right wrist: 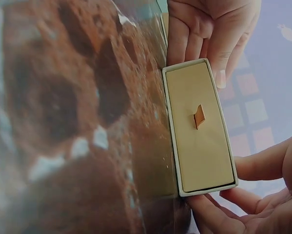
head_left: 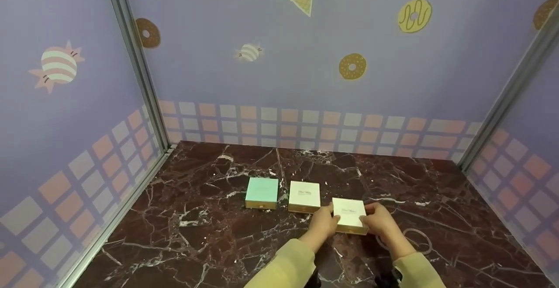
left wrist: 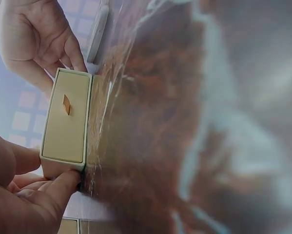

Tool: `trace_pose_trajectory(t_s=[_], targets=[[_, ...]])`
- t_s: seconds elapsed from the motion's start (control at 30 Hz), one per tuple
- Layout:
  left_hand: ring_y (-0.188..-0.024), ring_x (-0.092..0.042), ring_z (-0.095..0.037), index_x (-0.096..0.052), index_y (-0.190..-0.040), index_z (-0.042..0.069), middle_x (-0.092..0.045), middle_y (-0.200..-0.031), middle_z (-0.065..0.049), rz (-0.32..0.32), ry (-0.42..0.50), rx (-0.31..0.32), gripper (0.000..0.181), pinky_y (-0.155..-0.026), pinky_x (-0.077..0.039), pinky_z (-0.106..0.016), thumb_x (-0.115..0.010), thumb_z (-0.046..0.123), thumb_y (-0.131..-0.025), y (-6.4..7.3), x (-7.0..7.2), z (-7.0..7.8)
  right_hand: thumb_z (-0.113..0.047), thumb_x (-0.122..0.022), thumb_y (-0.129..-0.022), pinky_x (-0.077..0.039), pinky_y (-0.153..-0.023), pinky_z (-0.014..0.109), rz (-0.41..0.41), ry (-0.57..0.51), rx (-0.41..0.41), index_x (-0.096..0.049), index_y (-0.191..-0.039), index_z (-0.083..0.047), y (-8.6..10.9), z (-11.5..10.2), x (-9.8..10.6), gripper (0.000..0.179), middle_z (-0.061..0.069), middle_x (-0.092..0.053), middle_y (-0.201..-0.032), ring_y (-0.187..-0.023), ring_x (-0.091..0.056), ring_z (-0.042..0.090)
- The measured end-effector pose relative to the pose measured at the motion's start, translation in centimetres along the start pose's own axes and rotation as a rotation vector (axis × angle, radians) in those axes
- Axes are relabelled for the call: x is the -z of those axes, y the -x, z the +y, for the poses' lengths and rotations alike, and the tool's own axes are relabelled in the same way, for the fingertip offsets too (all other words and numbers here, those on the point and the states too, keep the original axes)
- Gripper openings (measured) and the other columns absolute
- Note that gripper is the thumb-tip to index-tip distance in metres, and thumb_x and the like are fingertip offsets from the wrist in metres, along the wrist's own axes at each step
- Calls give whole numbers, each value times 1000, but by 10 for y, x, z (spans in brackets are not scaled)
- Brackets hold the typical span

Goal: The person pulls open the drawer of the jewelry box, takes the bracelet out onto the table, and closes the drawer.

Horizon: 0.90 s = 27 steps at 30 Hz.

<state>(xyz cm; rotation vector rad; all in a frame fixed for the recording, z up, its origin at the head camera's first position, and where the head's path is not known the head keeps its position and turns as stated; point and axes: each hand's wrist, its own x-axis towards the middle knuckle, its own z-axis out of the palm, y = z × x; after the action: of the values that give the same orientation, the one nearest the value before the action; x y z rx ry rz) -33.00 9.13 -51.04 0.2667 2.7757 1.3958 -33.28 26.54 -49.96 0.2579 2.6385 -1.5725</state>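
Observation:
A white-lidded drawer box (head_left: 348, 209) lies on the dark marbled table between both hands. Its gold drawer front (left wrist: 65, 131) faces the person, with a small tan pull tab (right wrist: 199, 117) at the middle. My left hand (head_left: 323, 223) grips the box's left side, thumb near the top edge and fingertips low by the table. From the opposite side my right hand (head_left: 380, 218) holds it, thumb at the front corner. To the left sit a second white box (head_left: 304, 194) with a gold front and a turquoise box (head_left: 262, 190), in a loose row.
A pale clear ring (head_left: 430, 246) lies on the table by the right forearm. Purple panels (head_left: 284, 78) with sweets and checks enclose the table at the back and both sides, joined by grey metal posts (head_left: 144, 67).

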Motion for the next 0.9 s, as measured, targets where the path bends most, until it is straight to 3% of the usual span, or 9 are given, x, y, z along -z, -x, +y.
trace_pose_trajectory(t_s=[0.23, 0.53, 0.67, 0.9], targets=[[-125, -63, -46, -55, -141, -12, -64, -134, -31, 33, -46, -65, 51, -108, -54, -51, -68, 10, -97, 11, 1, -2, 9, -58, -90, -60, -66, 27, -28, -74, 28, -45, -123, 21, 12, 1, -3, 37, 34, -54, -116, -83, -63, 22], [-127, -62, -46, -53, -142, -13, -63, -137, -31, -6, -24, -62, 52, -109, -52, -53, -68, 10, -98, 30, 10, -5, 4, -64, -85, -59, -73, 32, 2, 92, 96, -52, -116, 18, 28, 4, -6, 36, 32, -61, -111, -97, -63, 32], [-129, -60, -47, -54, -140, -15, -62, -137, -33, -15, -31, -80, 52, -111, -50, -55, -68, 9, -97, 38, 16, -7, 3, -65, -87, -60, -75, 35, -8, 91, 100, -53, -117, 16, 37, 3, -10, 35, 31, -62, -112, -98, -64, 33], [-134, -55, -48, -49, -143, -16, -57, -142, -35, -75, -30, -43, 54, -115, -46, -57, -67, 10, -99, 48, 29, -12, 3, -67, -87, -60, -78, 36, -31, 84, 103, -53, -115, 13, 46, 0, -20, 33, 28, -63, -111, -99, -64, 31]])
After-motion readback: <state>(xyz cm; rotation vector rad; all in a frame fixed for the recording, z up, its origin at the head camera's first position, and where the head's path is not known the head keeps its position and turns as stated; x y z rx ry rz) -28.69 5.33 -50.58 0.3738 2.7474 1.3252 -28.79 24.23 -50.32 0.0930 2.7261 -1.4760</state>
